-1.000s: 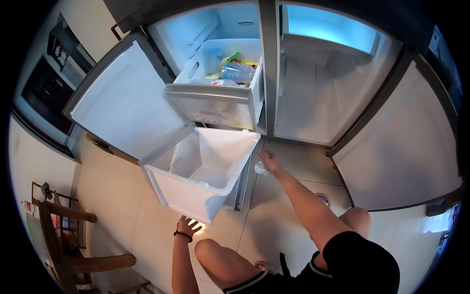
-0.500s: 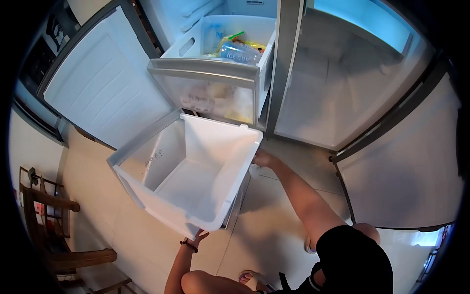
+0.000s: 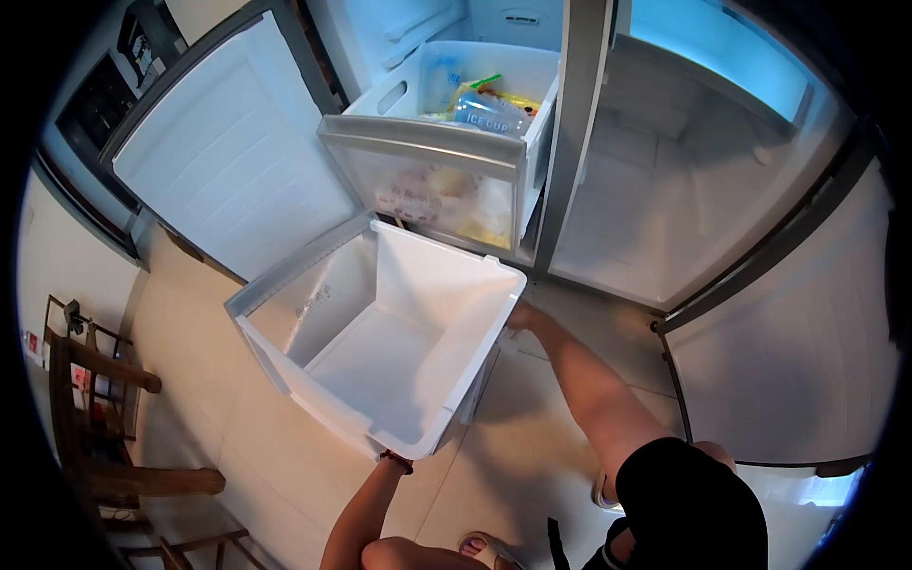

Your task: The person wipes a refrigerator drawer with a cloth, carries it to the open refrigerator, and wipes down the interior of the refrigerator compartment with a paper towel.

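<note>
A white freezer drawer with a grey-trimmed front panel stands pulled free of the fridge, its inside bare. My right hand is closed at its right side, just below the rim; the fingertips are hidden behind the wall. At the nearest corner, my left hand reaches beneath the drawer. Only the wrist, with a dark bracelet, and the heel of that hand show; its fingers are hidden.
Behind it, an upper freezer drawer hangs pulled out, holding bags and an ice cup packet. The left door and right door stand open. Wooden chair parts are at lower left. My sandalled feet are below.
The view has shifted, and the free drawer has moved slightly away from the fridge. My left hand has gone farther under its corner, so the fingers seen before are now hidden.
</note>
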Action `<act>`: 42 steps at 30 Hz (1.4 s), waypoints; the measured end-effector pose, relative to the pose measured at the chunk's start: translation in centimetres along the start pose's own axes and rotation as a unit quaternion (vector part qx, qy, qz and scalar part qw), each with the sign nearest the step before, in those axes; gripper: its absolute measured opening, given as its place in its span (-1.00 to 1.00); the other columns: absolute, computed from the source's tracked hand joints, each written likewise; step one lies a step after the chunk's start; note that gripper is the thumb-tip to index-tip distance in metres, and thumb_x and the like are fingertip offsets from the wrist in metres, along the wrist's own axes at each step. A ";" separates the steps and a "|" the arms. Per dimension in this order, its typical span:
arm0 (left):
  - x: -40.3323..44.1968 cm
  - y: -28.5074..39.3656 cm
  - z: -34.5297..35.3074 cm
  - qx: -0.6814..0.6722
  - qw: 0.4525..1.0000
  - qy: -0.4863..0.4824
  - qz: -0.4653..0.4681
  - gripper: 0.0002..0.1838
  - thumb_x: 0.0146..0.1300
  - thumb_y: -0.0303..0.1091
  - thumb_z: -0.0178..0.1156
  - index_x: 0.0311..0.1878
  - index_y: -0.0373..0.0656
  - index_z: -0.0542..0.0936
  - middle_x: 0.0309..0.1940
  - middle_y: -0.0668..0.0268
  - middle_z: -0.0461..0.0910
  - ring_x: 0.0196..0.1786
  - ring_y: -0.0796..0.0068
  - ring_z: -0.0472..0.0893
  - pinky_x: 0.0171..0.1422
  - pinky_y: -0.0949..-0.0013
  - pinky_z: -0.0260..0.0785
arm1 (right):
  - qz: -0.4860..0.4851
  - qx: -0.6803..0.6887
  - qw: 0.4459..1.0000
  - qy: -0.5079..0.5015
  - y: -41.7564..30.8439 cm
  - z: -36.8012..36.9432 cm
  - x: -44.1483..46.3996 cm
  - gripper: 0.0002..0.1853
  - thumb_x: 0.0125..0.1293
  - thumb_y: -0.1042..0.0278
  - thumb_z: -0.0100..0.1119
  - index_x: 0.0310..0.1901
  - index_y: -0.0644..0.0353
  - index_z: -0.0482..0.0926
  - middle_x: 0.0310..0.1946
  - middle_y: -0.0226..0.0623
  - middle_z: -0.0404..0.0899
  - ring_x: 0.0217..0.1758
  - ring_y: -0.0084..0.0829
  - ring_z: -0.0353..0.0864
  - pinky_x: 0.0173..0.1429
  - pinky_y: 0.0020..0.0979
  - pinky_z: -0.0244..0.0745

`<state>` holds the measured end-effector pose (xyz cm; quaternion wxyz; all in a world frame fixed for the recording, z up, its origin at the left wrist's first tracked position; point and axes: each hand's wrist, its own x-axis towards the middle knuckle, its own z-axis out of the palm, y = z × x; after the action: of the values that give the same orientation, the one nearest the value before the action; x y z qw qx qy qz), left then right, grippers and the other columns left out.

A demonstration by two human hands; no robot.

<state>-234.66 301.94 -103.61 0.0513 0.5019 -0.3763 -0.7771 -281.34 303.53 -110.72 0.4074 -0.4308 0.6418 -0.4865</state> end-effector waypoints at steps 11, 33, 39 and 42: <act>-3.1 -1.0 -0.3 -0.030 0.999 0.035 -0.009 -0.53 0.52 -0.04 0.07 0.34 -0.08 0.38 0.21 0.30 0.32 0.06 0.35 0.29 -0.03 0.15 0.32 | -0.028 0.044 0.998 -0.042 -7.8 2.1 -4.3 -0.54 0.39 0.23 0.29 0.31 0.01 0.59 0.07 -0.33 0.70 -0.17 -0.54 0.67 -0.08 -0.40 0.61; -13.0 1.2 -14.7 -0.120 0.954 0.265 0.067 -0.67 0.45 -0.09 0.16 0.12 -0.05 0.56 -0.11 0.40 0.50 -0.34 0.54 0.30 -0.39 0.36 0.23 | 0.079 -0.121 0.988 -0.055 -13.8 15.1 -11.0 -0.05 0.02 0.45 0.35 0.50 -0.06 0.17 0.14 0.04 0.65 0.18 0.08 0.66 0.20 -0.10 0.59; -15.5 -4.3 -14.1 -0.113 0.953 0.281 -0.001 -0.71 0.43 -0.10 0.19 0.06 -0.05 0.61 -0.20 0.42 0.55 -0.45 0.59 0.31 -0.49 0.42 0.21 | 0.012 -0.136 0.986 -0.096 -14.1 11.1 -10.6 -0.24 0.03 0.51 0.25 0.39 0.11 0.39 0.14 -0.04 0.67 0.18 0.02 0.67 0.21 -0.14 0.60; -18.1 -9.7 -11.6 -0.097 0.955 0.267 -0.085 -0.72 0.42 -0.11 0.20 0.03 -0.04 0.64 -0.24 0.44 0.58 -0.51 0.62 0.31 -0.54 0.44 0.19 | 0.076 -0.149 0.981 -0.101 -17.2 5.4 -10.3 -0.39 0.05 0.51 0.22 0.25 0.16 0.55 0.07 -0.08 0.70 0.16 -0.05 0.68 0.21 -0.19 0.59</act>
<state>-213.37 310.92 -98.86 0.1321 0.7137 -0.2274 -0.6492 -270.53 309.12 -93.88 0.4374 -0.4832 0.6934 -0.3072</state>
